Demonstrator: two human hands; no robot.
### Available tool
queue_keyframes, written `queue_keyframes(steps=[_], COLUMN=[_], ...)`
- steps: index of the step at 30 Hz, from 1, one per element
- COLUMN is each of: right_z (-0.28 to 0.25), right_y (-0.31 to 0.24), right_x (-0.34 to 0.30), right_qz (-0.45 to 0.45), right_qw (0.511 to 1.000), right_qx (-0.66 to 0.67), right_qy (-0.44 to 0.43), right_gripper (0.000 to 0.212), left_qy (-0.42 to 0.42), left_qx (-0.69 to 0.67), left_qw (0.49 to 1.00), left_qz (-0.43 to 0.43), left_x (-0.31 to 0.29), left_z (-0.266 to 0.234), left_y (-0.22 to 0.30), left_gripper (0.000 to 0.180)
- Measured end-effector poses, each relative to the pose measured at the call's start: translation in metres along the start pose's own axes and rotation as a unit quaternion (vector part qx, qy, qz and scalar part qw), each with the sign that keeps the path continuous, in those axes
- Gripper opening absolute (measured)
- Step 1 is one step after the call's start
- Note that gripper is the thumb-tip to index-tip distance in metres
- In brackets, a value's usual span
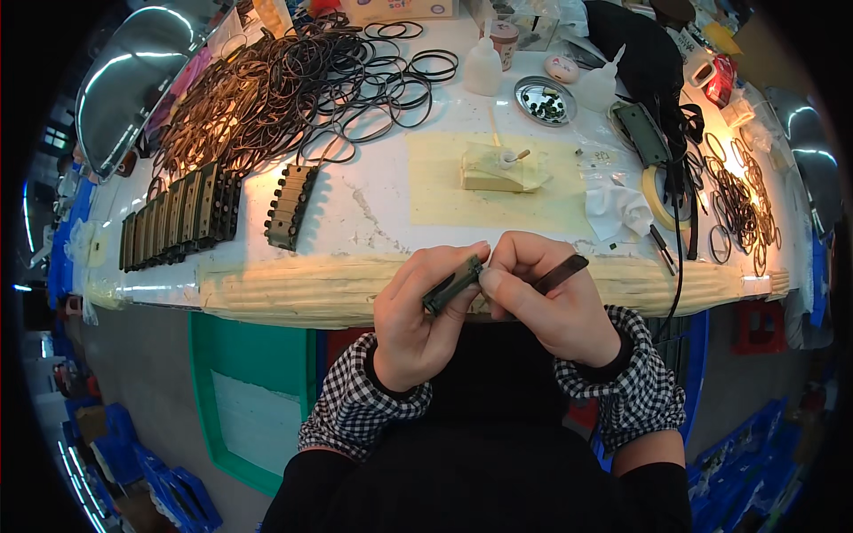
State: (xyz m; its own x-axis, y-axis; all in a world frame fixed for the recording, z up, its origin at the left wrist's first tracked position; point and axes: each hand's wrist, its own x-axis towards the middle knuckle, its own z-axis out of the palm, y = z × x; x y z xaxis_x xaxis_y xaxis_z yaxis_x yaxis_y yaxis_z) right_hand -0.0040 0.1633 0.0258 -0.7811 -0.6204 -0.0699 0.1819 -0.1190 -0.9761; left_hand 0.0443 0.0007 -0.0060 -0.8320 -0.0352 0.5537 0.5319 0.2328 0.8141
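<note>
A small dark green slotted plastic part (453,284) is gripped between the thumb and fingers of my left hand (418,311), tilted up to the right. My right hand (546,293) is closed, its thumb and index fingertip at the part's upper end. Anything tiny pinched between those fingertips is hidden. A dark, flat-ended slim tool (562,274) lies across my right palm under the curled fingers, its other end out of sight. Both hands are just over the table's padded front edge (293,289).
Similar green parts stand in a row (182,218) at left, with another stack (290,206) beside it. Behind them are tangled black rubber rings (267,98). A metal dish (545,99) holds small green pieces. A yellow taped block (502,169), white squeeze bottle (482,67) and tape roll (659,200) sit beyond my hands.
</note>
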Motion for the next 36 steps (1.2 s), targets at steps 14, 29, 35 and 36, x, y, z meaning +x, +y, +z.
queue_keyframes(steps=[14, 29, 35, 36], right_z=[0.005, 0.038, 0.029, 0.03], right_y=[0.008, -0.007, -0.005, -0.005], right_x=[0.006, 0.005, 0.009, 0.009], right_qz=[-0.017, -0.229, -0.338, -0.352], right_qw=[0.998, 0.918, 0.845, 0.832], right_qx=[-0.044, -0.317, -0.393, -0.405], right_qy=[0.034, 0.06, 0.134, 0.143], right_gripper=[0.018, 0.015, 0.02, 0.021], left_qy=[0.024, 0.112, 0.088, 0.086], left_qx=[-0.135, -0.485, -0.547, -0.55], left_qw=[0.989, 0.84, 0.807, 0.804], left_qz=[-0.049, -0.214, -0.205, -0.207], left_x=[0.001, 0.004, 0.004, 0.004], left_z=[-0.006, -0.011, -0.013, -0.013], left_y=[-0.002, -0.011, -0.02, -0.019], left_gripper=[0.023, 0.027, 0.025, 0.025])
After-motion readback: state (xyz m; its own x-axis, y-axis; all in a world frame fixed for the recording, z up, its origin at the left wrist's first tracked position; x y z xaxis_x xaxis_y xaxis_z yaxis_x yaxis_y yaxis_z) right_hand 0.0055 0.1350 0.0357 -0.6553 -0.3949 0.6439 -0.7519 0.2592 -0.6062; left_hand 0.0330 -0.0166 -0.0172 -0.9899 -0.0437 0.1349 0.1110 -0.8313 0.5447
